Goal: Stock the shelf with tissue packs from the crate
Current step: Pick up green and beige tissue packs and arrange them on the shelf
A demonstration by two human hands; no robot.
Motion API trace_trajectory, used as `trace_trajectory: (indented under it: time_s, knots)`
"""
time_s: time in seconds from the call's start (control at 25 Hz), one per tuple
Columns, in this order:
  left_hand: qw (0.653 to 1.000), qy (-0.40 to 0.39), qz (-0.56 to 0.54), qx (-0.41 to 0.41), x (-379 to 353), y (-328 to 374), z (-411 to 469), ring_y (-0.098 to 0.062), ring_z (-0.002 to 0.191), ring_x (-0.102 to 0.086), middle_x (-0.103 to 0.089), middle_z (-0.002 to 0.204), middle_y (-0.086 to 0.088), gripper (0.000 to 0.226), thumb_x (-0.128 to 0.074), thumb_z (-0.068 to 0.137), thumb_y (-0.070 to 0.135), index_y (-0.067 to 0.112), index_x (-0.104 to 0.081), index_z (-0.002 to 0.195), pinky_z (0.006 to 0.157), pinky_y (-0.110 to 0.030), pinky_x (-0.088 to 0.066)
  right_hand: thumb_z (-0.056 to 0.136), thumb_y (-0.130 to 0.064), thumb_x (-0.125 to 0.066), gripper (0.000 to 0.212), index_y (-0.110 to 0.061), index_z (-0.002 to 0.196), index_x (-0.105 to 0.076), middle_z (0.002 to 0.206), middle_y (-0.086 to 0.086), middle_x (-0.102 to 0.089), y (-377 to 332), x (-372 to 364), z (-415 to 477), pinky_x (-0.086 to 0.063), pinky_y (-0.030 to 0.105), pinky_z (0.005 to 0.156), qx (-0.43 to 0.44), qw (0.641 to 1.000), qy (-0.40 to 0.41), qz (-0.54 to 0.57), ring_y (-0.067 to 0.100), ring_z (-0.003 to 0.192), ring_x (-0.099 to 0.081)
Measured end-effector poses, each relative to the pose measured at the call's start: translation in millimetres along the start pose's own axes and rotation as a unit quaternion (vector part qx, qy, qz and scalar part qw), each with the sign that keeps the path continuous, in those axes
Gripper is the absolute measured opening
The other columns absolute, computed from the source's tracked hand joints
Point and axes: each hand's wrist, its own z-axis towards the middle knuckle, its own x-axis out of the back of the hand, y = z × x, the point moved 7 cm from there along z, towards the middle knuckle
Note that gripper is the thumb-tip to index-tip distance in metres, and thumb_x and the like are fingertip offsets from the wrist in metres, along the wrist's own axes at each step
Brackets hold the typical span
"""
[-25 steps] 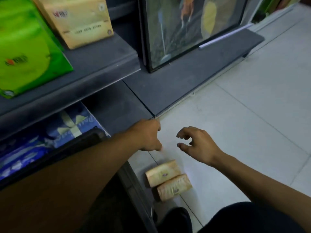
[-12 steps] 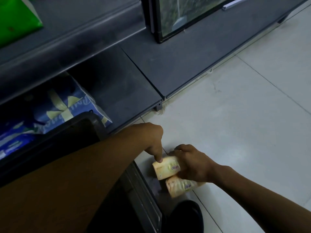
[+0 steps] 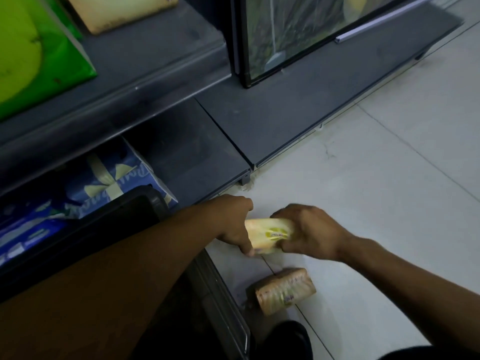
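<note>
A pale tiled floor (image 3: 389, 203) fills the view from 2 o'clock round to 5 o'clock. Thin grout lines run diagonally across it, and there is a hairline crack (image 3: 327, 149) near the middle. From 12 to 1 o'clock a dark grey base board (image 3: 298, 107) lies flat and low, carrying an upright black-framed glass panel (image 3: 285, 29). A white strip (image 3: 376, 24) sits just beside the panel at 1 o'clock. From 9 to 11 o'clock stands a grey metal shelf (image 3: 130, 74). Its lower deck (image 3: 187, 152) ends on a small foot (image 3: 245, 180) near the centre. The light is dim and flat, and the glass gives blurred reflections.
</note>
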Motion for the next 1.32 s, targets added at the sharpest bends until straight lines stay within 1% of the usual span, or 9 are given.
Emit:
trace_trajectory:
  time_s: [0.2, 0.4, 0.56, 0.68, 0.8, 0.92, 1.04, 1.2, 1.32]
  knots:
    - [0.987, 0.154, -0.038, -0.039, 54.2, 19.0, -47.5, -0.018, 0.094, -0.061, -0.062, 0.113, 0.002, 0.068, -0.087, 0.062, 0.040, 0.024, -0.055, 0.119, 0.077, -0.034, -0.055, 0.067, -0.052, -0.068, 0.058, -0.036, 0.122, -0.059, 0.113, -0.016, -0.061, -47.5, 102.8, -8.7, -0.051, 0.025, 0.083, -0.009, 0.998, 0.059, 0.029, 0.005, 0.099, -0.057]
    - [0.931, 0.327, -0.152, -0.055, 142.3, 11.6, -139.6, -0.010, 0.082, -0.063, -0.066, 0.092, 0.011, 0.041, -0.082, 0.061, 0.038, 0.030, -0.063, 0.097, 0.070, -0.034, -0.056, 0.071, -0.046, -0.082, 0.062, -0.040, 0.127, -0.058, 0.122, -0.021, -0.057, -99.6, 200.7, -33.4, -0.052, 0.020, 0.084, -0.005, 0.956, 0.253, 0.151, -0.002, 0.112, -0.055]
    - [0.814, 0.402, -0.405, -0.108, 183.9, -11.2, -202.4, -0.016, 0.087, -0.071, -0.075, 0.089, 0.004, 0.036, -0.086, 0.063, 0.024, 0.022, -0.068, 0.094, 0.079, -0.039, -0.059, 0.072, -0.038, -0.083, 0.058, -0.034, 0.126, -0.059, 0.116, -0.014, -0.066, -143.8, 250.2, -40.6, -0.055, 0.024, 0.084, 0.029, 0.887, 0.361, 0.288, 0.001, 0.108, -0.061]
    - [0.711, 0.423, -0.549, -0.122, 190.3, -27.4, -230.8, -0.022, 0.089, -0.073, -0.076, 0.095, -0.004, 0.034, -0.082, 0.074, 0.009, 0.011, -0.063, 0.103, 0.075, -0.040, -0.060, 0.081, -0.022, -0.079, 0.039, -0.029, 0.117, -0.066, 0.107, -0.010, -0.072, -168.9, 259.1, -31.1, -0.055, 0.032, 0.091, 0.044, 0.874, 0.368, 0.315, 0.005, 0.102, -0.066]
    - [0.665, 0.462, -0.575, -0.116, 186.6, -43.3, -239.8, -0.021, 0.088, -0.072, -0.073, 0.102, -0.003, 0.043, -0.084, 0.073, 0.013, 0.021, -0.055, 0.104, 0.073, -0.040, -0.059, 0.085, -0.018, -0.074, 0.032, -0.027, 0.114, -0.067, 0.103, -0.014, -0.073, -183.7, 255.7, -13.5, -0.055, 0.032, 0.090, 0.042, 0.872, 0.381, 0.305, 0.003, 0.099, -0.066]
    - [0.690, 0.546, -0.471, -0.062, 194.9, -60.3, -245.7, -0.014, 0.088, -0.066, -0.065, 0.101, 0.006, 0.049, -0.089, 0.065, 0.027, 0.028, -0.057, 0.102, 0.074, -0.032, -0.055, 0.088, -0.015, -0.070, 0.030, -0.024, 0.116, -0.065, 0.102, -0.016, -0.071, -193.4, 254.9, 7.7, -0.053, 0.026, 0.085, 0.039, 0.863, 0.399, 0.306, -0.002, 0.097, -0.065]
    - [0.724, 0.592, -0.354, -0.024, 222.2, -71.2, -252.8, -0.016, 0.086, -0.067, -0.065, 0.095, 0.005, 0.057, -0.091, 0.062, 0.034, 0.024, -0.059, 0.108, 0.079, -0.035, -0.055, 0.089, -0.017, -0.068, 0.032, -0.024, 0.120, -0.061, 0.103, -0.017, -0.069, -197.1, 257.0, 36.0, -0.053, 0.027, 0.084, 0.025, 0.863, 0.415, 0.288, -0.003, 0.096, -0.064]
    - [0.797, 0.581, -0.145, 0.083, 258.3, -81.4, -245.0, -0.023, 0.102, -0.060, -0.065, 0.106, 0.002, 0.075, -0.087, 0.062, 0.048, 0.026, -0.052, 0.124, 0.081, -0.034, -0.050, 0.088, -0.021, -0.066, 0.035, -0.023, 0.122, -0.058, 0.103, -0.013, -0.068, -198.6, 260.0, 77.8, -0.055, 0.039, 0.089, -0.003, 0.876, 0.420, 0.239, 0.007, 0.095, -0.064]
    - [0.825, 0.543, -0.051, 0.147, 274.9, -94.7, -231.4, -0.027, 0.111, -0.055, -0.065, 0.113, -0.004, 0.071, -0.083, 0.062, 0.057, 0.029, -0.055, 0.122, 0.081, -0.035, -0.047, 0.087, -0.024, -0.067, 0.037, -0.022, 0.123, -0.058, 0.103, -0.011, -0.069, -196.1, 258.6, 99.4, -0.054, 0.036, 0.089, -0.011, 0.884, 0.417, 0.211, 0.009, 0.097, -0.064]
